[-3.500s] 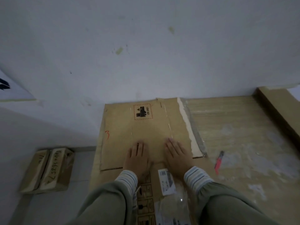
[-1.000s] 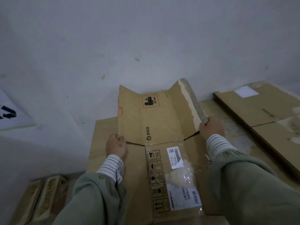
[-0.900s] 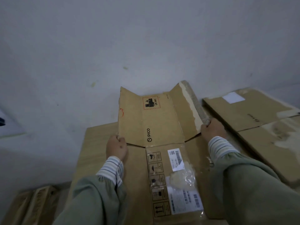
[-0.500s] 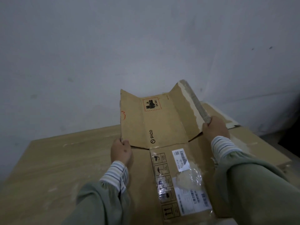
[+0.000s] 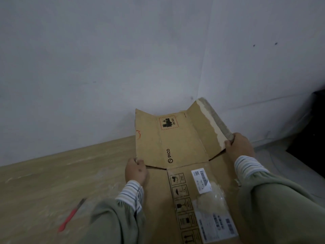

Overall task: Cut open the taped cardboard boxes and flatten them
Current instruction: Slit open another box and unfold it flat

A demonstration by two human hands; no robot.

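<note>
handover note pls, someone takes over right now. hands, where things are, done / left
Left hand grips the left edge of the flattened PICO box; right hand grips its right flap by the torn tape strip. The box is cut open, lifted off the table, side panels tilted up.
The red-handled cutter lies on the table, to the left of the left arm.
Done: this box opened and flattened.
Left: set it down. No other taped boxes are in view.
</note>
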